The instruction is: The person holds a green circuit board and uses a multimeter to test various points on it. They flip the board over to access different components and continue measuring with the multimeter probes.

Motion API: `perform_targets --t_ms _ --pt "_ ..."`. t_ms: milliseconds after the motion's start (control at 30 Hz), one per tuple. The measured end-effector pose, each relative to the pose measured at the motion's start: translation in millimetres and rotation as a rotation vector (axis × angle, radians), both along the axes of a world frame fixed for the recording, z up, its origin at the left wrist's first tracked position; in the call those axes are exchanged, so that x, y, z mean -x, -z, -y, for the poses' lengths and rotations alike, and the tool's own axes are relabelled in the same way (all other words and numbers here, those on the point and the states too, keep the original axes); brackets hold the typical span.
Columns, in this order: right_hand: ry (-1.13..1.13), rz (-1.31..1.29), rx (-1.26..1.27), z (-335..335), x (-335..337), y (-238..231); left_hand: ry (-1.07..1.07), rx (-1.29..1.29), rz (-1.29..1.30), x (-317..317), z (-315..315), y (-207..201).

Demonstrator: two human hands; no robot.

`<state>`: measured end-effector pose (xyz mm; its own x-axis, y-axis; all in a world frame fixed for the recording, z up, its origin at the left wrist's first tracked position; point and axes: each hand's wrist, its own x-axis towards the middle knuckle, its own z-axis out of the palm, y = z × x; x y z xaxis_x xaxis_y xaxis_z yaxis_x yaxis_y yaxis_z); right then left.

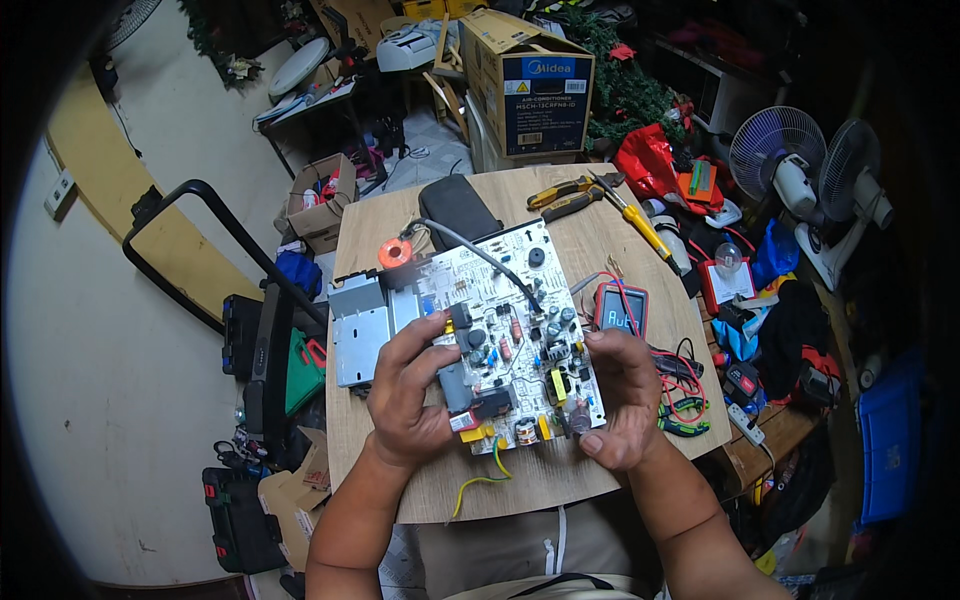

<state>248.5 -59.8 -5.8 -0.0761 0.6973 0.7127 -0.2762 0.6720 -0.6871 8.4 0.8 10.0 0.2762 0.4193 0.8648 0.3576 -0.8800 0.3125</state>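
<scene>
A white circuit board (pixel 505 325), crowded with components, is held tilted over the table between my two hands. My left hand (pixel 408 395) grips its left edge beside a grey metal bracket (pixel 362 345). My right hand (pixel 628 400) is closed on the lower right edge, its fingers partly hidden. From the board's lower edge hangs a yellow-green wire (pixel 478 482). A grey cable (pixel 480 252) arches over the top, near an orange-red ring coil (pixel 395 253). Just right of the board lies a red-framed multimeter (pixel 621 314) with its display lit.
On the wooden table (pixel 650 480) lie a black pouch (pixel 458 208), yellow-black pliers (pixel 565 196), a yellow-handled pointed tool (pixel 645 230) and tangled test leads (pixel 682 385). A large carton (pixel 530 85) stands behind. Two fans (pixel 790 165) and clutter fill the right; a black handle frame (pixel 190 195) stands left.
</scene>
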Motion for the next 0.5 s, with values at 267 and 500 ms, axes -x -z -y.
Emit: perform_targets --t_ms 267,500 --pt "0.055 -0.08 0.048 3 7 6 0.013 0.003 0.011 -1 -2 0" --pt "0.14 0.098 -0.115 -10 -2 9 0.01 0.006 0.013 0 -3 2"
